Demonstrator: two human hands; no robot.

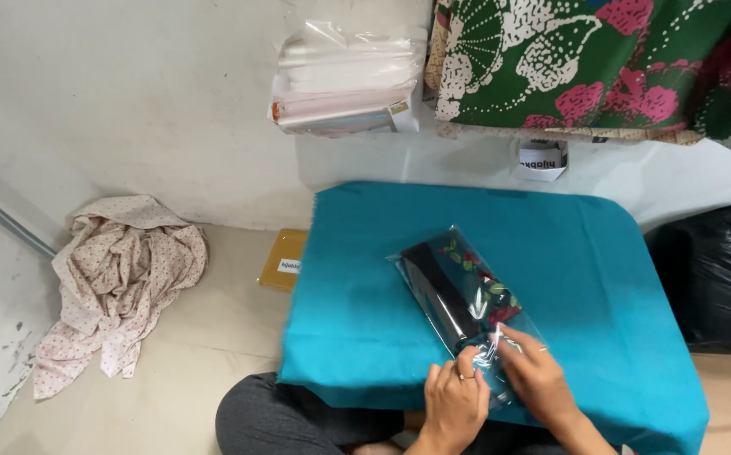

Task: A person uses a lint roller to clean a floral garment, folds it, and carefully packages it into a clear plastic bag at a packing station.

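A clear plastic bag [458, 291] holding a folded black cloth with red and green flowers lies diagonally on a teal-covered low table [365, 278]. My left hand [454, 400] and my right hand [534, 375] both pinch the bag's near open end, fingers closed on the plastic flap. A ring shows on each hand. The far end of the bag points toward the wall.
A stack of clear plastic bags [349, 80] leans at the wall behind the table. Green floral fabric [593, 63] hangs at top right. A crumpled dotted cloth [121, 278] lies on the floor at left, a yellow packet [283, 259] beside the table, a black bag [723, 282] at right.
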